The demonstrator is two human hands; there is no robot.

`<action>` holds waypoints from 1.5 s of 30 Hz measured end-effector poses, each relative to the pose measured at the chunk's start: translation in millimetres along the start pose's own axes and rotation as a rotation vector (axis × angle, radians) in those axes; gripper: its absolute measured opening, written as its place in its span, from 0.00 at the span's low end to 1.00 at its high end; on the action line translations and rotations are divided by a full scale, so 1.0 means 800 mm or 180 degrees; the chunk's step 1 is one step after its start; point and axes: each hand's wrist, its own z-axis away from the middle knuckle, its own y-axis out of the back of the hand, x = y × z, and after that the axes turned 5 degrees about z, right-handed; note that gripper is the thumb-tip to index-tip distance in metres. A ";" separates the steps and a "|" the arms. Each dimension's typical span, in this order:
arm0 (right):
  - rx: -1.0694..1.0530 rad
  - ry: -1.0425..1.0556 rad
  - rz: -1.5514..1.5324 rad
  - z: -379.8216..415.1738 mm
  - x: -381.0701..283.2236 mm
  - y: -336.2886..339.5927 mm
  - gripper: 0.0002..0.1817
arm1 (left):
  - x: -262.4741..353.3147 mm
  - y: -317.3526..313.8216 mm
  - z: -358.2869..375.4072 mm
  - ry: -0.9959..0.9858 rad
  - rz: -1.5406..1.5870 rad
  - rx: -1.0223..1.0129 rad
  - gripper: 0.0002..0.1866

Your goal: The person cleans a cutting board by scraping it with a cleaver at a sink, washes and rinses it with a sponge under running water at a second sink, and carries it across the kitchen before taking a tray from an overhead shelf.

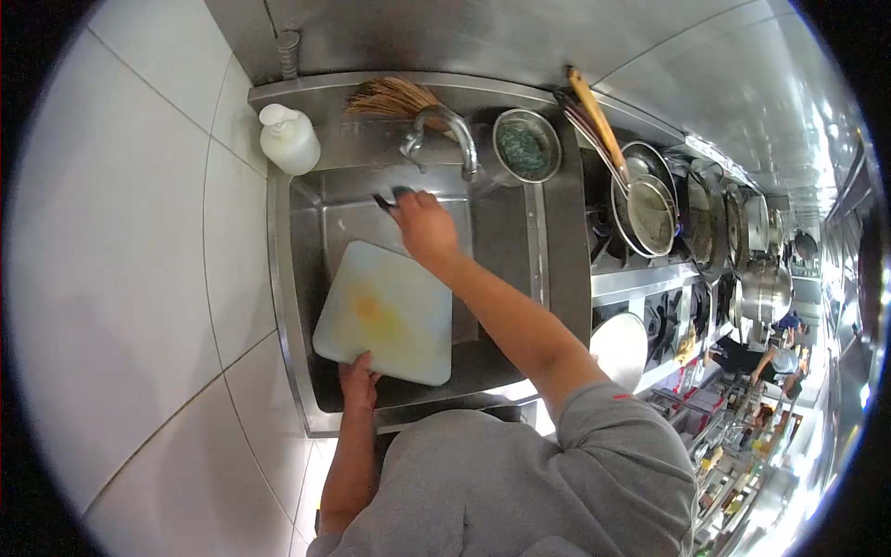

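Observation:
A white cutting board with a yellow-orange stain lies tilted in the steel sink. My left hand grips its lower edge, fingers wrapped around the rim. Beyond the board's upper edge, my right hand is closed on a small dark item, too small to identify, below the faucet. A dark strip sticks out to the left of those fingers.
A white pump bottle stands at the sink's upper left corner. Behind the faucet lies a straw brush; right of it sits a metal bowl with green scouring material. Pans rest on the stove at right. Other people are in the far right background.

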 end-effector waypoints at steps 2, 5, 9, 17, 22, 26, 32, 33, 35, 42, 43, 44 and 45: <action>-0.0035 -0.0669 0.0074 0.055 0.042 0.028 0.11 | -0.003 0.007 -0.002 -0.0073 0.0057 0.0069 0.39; 0.0849 -0.0976 -0.0025 0.079 0.090 0.129 0.09 | -0.004 0.009 -0.007 -0.0013 -0.0098 0.0098 0.39; 0.1591 -0.1058 0.0264 -0.009 0.119 0.236 0.13 | 0.004 0.004 0.001 0.0065 -0.0191 0.0134 0.39; -0.0985 -0.0966 0.1072 -0.133 0.210 0.190 0.30 | -0.001 0.005 0.010 -0.0185 -0.0214 -0.0072 0.38; -0.0879 -0.0576 0.1038 -0.141 0.273 0.145 0.26 | 0.004 -0.007 0.023 -0.0230 -0.0163 -0.0014 0.37; 0.0818 -0.0737 -0.0211 -0.066 0.178 0.224 0.20 | 0.001 -0.005 0.021 -0.0374 -0.0173 0.0054 0.37; -0.0168 -0.0774 -0.1029 0.090 0.065 0.109 0.18 | 0.011 -0.011 0.018 -0.0305 -0.0370 0.0167 0.36; -0.0534 -0.0723 -0.1039 0.115 0.059 0.058 0.18 | 0.009 -0.011 0.018 -0.0232 -0.0515 0.0261 0.36; -0.1182 -0.0512 -0.0841 0.158 0.049 -0.047 0.18 | 0.012 -0.013 0.024 -0.0258 -0.0463 0.0211 0.36; -0.1114 -0.0288 -0.1623 0.242 0.014 -0.215 0.20 | 0.020 -0.027 0.037 -0.0387 -0.0427 0.0246 0.33; -0.1142 -0.0304 -0.1629 0.242 0.014 -0.224 0.20 | 0.018 -0.023 0.031 -0.0364 -0.0432 0.0269 0.33; -0.1065 -0.0723 -0.1881 0.244 0.015 -0.229 0.21 | 0.016 -0.018 0.028 -0.0356 -0.0402 0.0236 0.33; -0.0972 -0.1133 -0.2121 0.245 0.016 -0.232 0.22 | 0.014 -0.015 0.026 -0.0360 -0.0363 0.0197 0.33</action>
